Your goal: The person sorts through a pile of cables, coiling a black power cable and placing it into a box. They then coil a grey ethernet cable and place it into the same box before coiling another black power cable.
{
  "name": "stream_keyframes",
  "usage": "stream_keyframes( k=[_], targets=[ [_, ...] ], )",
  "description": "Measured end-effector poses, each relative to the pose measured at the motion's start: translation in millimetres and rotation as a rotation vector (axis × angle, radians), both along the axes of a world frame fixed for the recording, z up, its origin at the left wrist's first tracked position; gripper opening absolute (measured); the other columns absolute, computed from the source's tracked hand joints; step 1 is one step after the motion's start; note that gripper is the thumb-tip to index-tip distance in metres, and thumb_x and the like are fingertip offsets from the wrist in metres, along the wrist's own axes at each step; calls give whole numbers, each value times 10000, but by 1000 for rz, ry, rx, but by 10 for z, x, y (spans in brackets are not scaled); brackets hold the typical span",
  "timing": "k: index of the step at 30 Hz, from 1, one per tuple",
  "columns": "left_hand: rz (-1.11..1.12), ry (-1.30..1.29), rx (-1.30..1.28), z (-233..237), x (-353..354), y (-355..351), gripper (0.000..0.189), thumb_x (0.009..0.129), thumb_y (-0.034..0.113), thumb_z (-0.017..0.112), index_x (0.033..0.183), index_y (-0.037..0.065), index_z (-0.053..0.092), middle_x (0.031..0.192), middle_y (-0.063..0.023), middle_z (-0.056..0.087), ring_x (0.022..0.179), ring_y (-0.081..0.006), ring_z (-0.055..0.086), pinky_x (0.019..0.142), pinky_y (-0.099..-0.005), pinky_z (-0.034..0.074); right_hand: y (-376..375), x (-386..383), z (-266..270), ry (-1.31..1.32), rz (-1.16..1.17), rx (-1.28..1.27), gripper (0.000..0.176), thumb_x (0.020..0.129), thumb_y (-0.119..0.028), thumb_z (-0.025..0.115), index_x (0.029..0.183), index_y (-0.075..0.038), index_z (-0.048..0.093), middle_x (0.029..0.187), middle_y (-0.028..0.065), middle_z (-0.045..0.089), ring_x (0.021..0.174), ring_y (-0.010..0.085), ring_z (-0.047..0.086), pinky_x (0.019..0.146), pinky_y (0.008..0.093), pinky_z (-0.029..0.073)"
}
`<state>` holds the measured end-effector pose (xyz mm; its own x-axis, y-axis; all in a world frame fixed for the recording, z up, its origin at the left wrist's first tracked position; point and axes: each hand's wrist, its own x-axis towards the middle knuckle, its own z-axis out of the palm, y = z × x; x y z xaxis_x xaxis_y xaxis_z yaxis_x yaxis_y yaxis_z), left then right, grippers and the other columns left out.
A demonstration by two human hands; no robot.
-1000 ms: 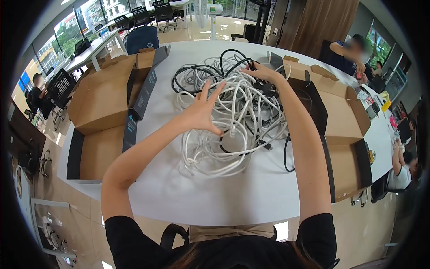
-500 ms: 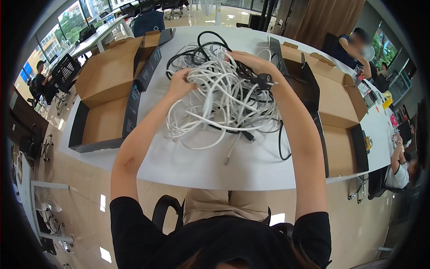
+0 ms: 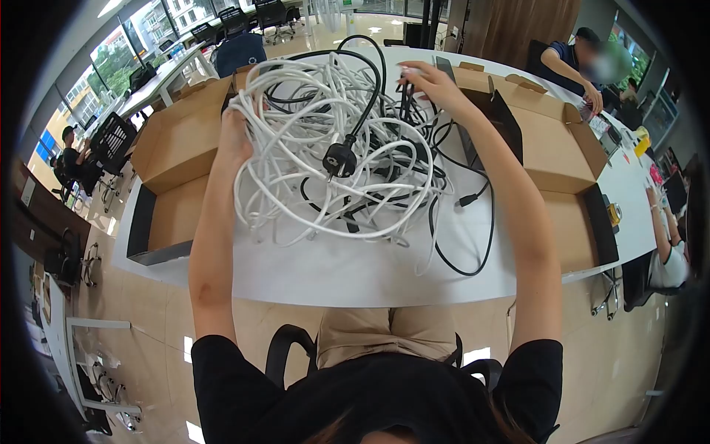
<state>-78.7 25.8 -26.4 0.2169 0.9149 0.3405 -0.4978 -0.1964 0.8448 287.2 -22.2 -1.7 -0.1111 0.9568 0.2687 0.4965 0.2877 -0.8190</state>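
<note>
A big tangle of white cables [image 3: 296, 159] with black cables mixed in lies on the white table [image 3: 355, 277]. My left hand [image 3: 238, 129] is closed around white cables at the pile's left edge. At the upper right of the pile, my right hand [image 3: 429, 85] has its fingers bent by thin black cables [image 3: 409, 107]; its grip is hard to make out. A black plug [image 3: 340, 159] sits on top of the pile near its middle. To the right, a black cable with a small connector [image 3: 468, 200] loops over the table.
Open cardboard boxes stand on the left [image 3: 174, 211] and right [image 3: 566, 214] of the cables. A yellow object [image 3: 614, 214] is beside the right box. One person [image 3: 573, 66] sits at the upper right, others at the far right and far left. My chair is below the table edge.
My left hand has moved left with white cables, spreading the tangle. My right hand has shifted up and right. The black plug has gone from beside my right wrist to the middle of the pile.
</note>
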Motion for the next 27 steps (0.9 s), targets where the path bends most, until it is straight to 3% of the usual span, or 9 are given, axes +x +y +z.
stream_keyframes(
  k=[3, 6, 10, 11, 13, 15, 17, 19, 27],
  targets=[
    [-6, 1, 29, 174, -99, 64, 170, 857, 149, 486, 945, 25, 562, 765, -83, 597, 654, -177, 588, 634, -328, 516, -286, 196, -56, 52, -59, 122, 597, 833, -439, 567, 1315, -139, 384, 1224, 102, 509, 1105, 186, 478, 917, 325, 362],
    [-56, -41, 3, 295, -373, 374, 207, 867, 179, 491, 996, 30, 551, 797, -84, 608, 795, -216, 597, 702, -369, 517, -842, 210, 19, -84, 298, 63, 936, 642, -391, 765, 1381, -135, 252, 1382, 177, 318, 1296, 291, 287, 1022, 409, 283],
    [-128, -154, 29, 388, -406, 417, 212, 867, 182, 495, 1003, 30, 549, 814, -86, 607, 814, -220, 592, 713, -372, 515, -781, -15, -314, -578, 157, 93, 1326, 402, -424, 856, 1415, -117, 57, 1456, 178, 61, 1340, 360, 106, 1044, 566, 135],
    [-151, -193, 35, 395, -315, 403, 213, 867, 183, 496, 1005, 30, 548, 818, -86, 606, 818, -221, 591, 716, -373, 514, -622, -72, -444, -539, 129, 145, 1362, 385, -424, 860, 1404, -54, 36, 1449, 203, 68, 1342, 360, 93, 1065, 505, 152],
    [-196, -272, 52, 386, -130, 315, 216, 866, 185, 498, 1009, 30, 547, 826, -87, 606, 828, -223, 589, 722, -374, 513, -313, -263, -602, -478, 243, 287, 1330, 412, -389, 847, 1382, 24, 35, 1408, 259, 153, 1308, 381, 193, 1043, 458, 238],
    [-243, -354, 60, 349, 63, 278, 219, 866, 186, 500, 1013, 30, 546, 835, -88, 605, 837, -226, 586, 728, -376, 512, -256, -486, -574, -443, 126, 92, 1217, 480, -330, 821, 1364, 55, 79, 1376, 250, 216, 1283, 381, 225, 1056, 376, 228],
    [-275, -412, 67, 298, 196, 204, 222, 866, 188, 502, 1016, 30, 544, 843, -89, 605, 847, -228, 584, 733, -377, 511, 4, -619, -789, -355, -8, 128, 947, 517, -375, 788, 1206, 115, 364, 1134, 276, 501, 1084, 356, 493, 925, 362, 394],
    [-294, -448, 60, 231, 272, 136, 225, 866, 189, 504, 1020, 30, 543, 852, -90, 604, 856, -230, 582, 739, -379, 509, -1, -757, -759, -461, -216, 87, 786, 563, -359, 765, 1142, 70, 451, 1018, 243, 577, 975, 352, 565, 858, 355, 433],
    [-331, -502, 2, -35, 366, 37, 239, 865, 195, 512, 1035, 30, 538, 885, -94, 602, 894, -239, 573, 762, -385, 505, 80, -642, -671, -209, -457, 373, 188, 712, -172, 591, 795, -6, 618, 656, 201, 586, 619, 364, 573, 559, 408, 429]
  ],
)
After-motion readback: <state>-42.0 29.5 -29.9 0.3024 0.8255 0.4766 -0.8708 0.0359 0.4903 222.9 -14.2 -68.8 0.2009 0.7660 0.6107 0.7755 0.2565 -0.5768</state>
